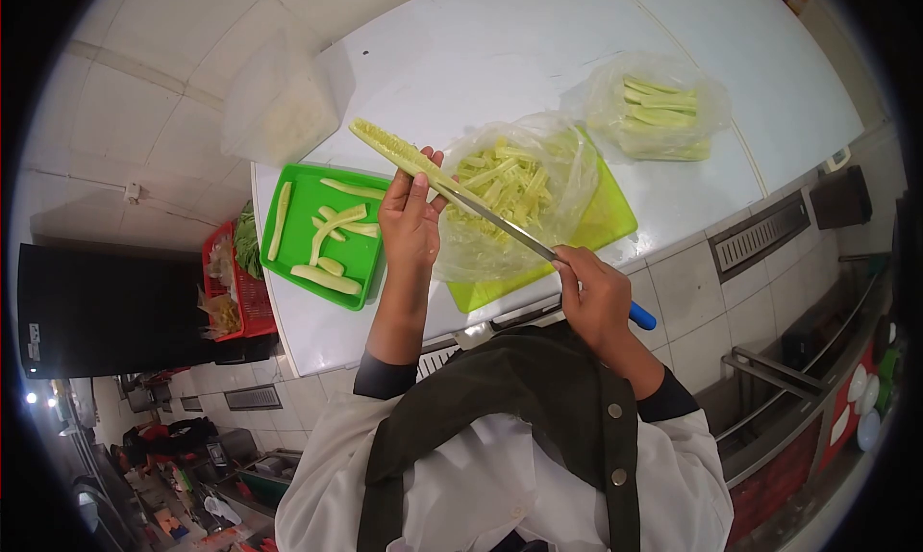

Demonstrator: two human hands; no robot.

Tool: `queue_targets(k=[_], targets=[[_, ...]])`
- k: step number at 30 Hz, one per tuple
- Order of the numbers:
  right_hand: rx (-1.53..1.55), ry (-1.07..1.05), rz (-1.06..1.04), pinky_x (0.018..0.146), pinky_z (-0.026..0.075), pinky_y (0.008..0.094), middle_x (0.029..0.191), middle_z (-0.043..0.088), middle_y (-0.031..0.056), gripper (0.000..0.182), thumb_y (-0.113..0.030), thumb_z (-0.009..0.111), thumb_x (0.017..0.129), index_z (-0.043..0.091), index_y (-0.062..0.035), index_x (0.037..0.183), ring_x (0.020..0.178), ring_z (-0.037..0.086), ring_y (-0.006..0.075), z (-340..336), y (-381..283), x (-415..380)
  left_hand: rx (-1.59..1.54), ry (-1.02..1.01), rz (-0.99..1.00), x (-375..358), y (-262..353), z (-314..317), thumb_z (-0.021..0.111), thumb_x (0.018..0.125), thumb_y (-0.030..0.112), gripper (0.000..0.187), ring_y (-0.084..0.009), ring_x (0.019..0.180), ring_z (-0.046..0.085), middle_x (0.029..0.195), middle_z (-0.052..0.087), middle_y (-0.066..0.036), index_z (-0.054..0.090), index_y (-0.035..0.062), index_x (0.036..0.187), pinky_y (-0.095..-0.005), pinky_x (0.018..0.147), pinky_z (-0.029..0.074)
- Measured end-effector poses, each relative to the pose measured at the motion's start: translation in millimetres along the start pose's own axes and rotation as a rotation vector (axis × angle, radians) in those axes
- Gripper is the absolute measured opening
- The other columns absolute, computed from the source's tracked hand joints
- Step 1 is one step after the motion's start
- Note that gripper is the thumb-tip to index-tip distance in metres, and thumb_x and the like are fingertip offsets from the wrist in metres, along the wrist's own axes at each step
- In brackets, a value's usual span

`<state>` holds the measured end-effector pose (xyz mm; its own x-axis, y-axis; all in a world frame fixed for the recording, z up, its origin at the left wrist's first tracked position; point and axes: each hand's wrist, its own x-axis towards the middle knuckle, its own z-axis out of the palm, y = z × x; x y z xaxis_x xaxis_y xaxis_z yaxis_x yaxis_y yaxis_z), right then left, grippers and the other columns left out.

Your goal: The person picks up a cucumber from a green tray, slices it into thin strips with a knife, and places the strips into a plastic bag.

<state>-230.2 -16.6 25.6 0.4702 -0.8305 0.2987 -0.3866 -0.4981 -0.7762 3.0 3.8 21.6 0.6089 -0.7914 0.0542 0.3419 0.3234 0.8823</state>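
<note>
My left hand (413, 206) is closed around a long cucumber piece (389, 148), its seedy cut face showing, tilted up to the left. In my right hand (591, 297) is a knife (514, 233) with a blue handle, and its blade reaches the lower end of the cucumber piece. Below the blade lies an open clear plastic bag (567, 201) holding a heap of pale green scraps (500, 191). The bag rests on a green cutting board (611, 211). Left of my left hand, a green tray (274, 239) carries several cucumber strips (330, 281).
A second plastic bag (663, 110) with cucumber strips sits on the white table (481, 62) to the right. A translucent container (279, 105) stands at the table's left edge. Beyond that edge is a red basket (252, 302) with greens. Drain grates (760, 235) lie in the tiled floor.
</note>
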Motion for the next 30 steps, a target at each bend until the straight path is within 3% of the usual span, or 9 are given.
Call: queue_targets(k=[11,17,20,23,26,30], targets=[[-0.019,0.033,-0.038,0.054,0.045,0.0325,0.078,0.061,0.011,0.014,-0.001,0.058,0.079,0.06,-0.0044,0.093,0.064,0.059,0.0296,5,9,-5,0.004,-0.013,-0.007,-4,-1,1,0.043,0.093,0.008,0.034,-0.0282,0.123,0.042,0.127,0.046,-0.015,0.041,-0.0019,0.126,-0.0505,0.094,0.044],[-0.109,0.091,-0.063,0.05,0.043,0.0372,0.076,0.057,0.0078,0.024,-0.001,0.057,0.075,0.06,-0.0085,0.098,0.059,0.055,0.0284,23,24,-11,0.055,0.07,-0.044,-10,-6,11,0.047,0.091,0.004,0.034,-0.0245,0.114,0.051,0.122,0.052,-0.014,0.044,-0.0027,0.125,-0.0381,0.09,0.048],[-0.123,0.054,0.016,0.054,0.044,0.0346,0.076,0.06,0.0102,0.016,0.0,0.057,0.079,0.06,-0.0061,0.093,0.063,0.058,0.0305,26,25,-16,0.218,0.104,-0.095,-13,-13,10,0.049,0.091,0.007,0.032,-0.0255,0.114,0.05,0.12,0.053,-0.014,0.048,-0.0026,0.122,-0.0414,0.087,0.05],[-0.073,0.038,0.094,0.056,0.046,0.0349,0.08,0.061,0.0126,0.016,-0.002,0.057,0.08,0.061,-0.0053,0.094,0.066,0.059,0.032,32,32,-26,0.343,0.144,-0.117,-16,-25,10,0.051,0.09,0.007,0.033,-0.0224,0.111,0.052,0.118,0.055,-0.013,0.048,-0.0044,0.121,-0.0386,0.086,0.05],[-0.052,0.156,0.271,0.059,0.047,0.0352,0.084,0.062,0.016,0.016,-0.004,0.057,0.081,0.061,-0.0043,0.096,0.07,0.06,0.0335,30,52,-28,0.53,0.066,-0.026,-17,-37,-2,0.052,0.09,0.007,0.034,-0.0202,0.109,0.053,0.116,0.056,-0.011,0.048,-0.0048,0.122,-0.0367,0.085,0.05],[-0.032,0.09,0.262,0.062,0.048,0.0337,0.087,0.064,0.0171,0.017,-0.007,0.059,0.081,0.061,-0.002,0.097,0.073,0.062,0.0325,19,52,-31,0.473,0.077,-0.15,-18,-40,-1,0.049,0.091,0.009,0.035,-0.0163,0.103,0.056,0.113,0.057,-0.01,0.047,-0.0034,0.124,-0.0318,0.082,0.049]])
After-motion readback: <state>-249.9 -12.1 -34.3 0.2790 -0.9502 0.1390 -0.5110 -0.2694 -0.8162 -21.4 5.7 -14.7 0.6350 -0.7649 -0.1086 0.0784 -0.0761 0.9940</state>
